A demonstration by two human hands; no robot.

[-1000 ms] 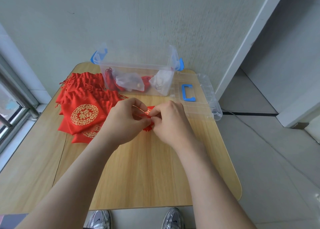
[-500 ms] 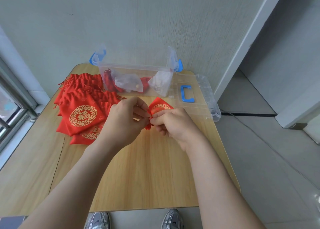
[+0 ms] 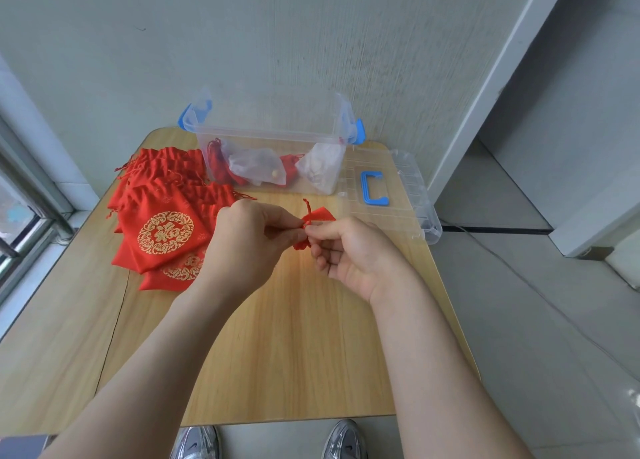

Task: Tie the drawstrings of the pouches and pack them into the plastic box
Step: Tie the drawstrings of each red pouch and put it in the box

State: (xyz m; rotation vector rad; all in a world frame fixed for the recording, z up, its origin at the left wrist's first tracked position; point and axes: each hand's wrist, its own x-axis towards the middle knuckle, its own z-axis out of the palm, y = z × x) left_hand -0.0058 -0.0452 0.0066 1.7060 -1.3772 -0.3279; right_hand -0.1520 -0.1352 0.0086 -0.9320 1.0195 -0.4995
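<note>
Head cam view: both hands are over the middle of the light wooden table point(image 3: 277, 337), working a small red fabric drawstring pouch point(image 3: 317, 217) held between them, lifted off the top as far as I can tell. The left hand point(image 3: 249, 240) has its fingertips pinched on the gathered neck or the cord, can't tell which. The right hand point(image 3: 356, 254) pinches the same spot from the other side with thumb and forefinger, other fingers loosely curled.

Pouch looks featherlight and floppy with a thin cord, so I'd grab it right at the cinched neck, since the body just collapses. Cord probably slips if the knot's loose.

The clear plastic box with blue latches point(image 3: 263, 134) sits at 12 o'clock with a few pouches inside. Its clear lid with a blue handle point(image 3: 398, 195) is at 2 o'clock, and the stack of flat red pouches with gold print point(image 3: 162, 230) is at 10 o'clock.
</note>
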